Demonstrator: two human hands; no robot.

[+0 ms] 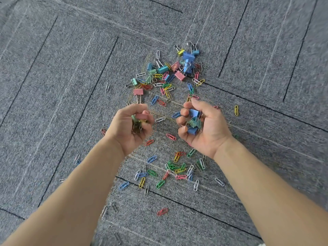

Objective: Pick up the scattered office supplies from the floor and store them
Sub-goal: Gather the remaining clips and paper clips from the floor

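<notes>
Closest to us our two bare forearms reach out over the grey carpet tiles (53, 86). Our left hand (132, 128) has its fingers curled tight round a clutch of binder clips (139, 119), a pink one on top. Our right hand (204, 128) is cupped palm-up, fingers bent loosely about a heap of blue and green binder clips (193, 121).

Most of the supplies are on the floor: a pile of binder clips (177, 68) beyond the hands, coloured paper clips (177, 167) strewn beneath and between the wrists. No storage container is in view.

We judge everything here light and rigid. The binder clips are boxy, easy to pinch by the body (their wire handles tangle). The paper clips lie flat and thin in the carpet pile, so they probably want raking together into a bunch and scooping, rather than picking singly.
</notes>
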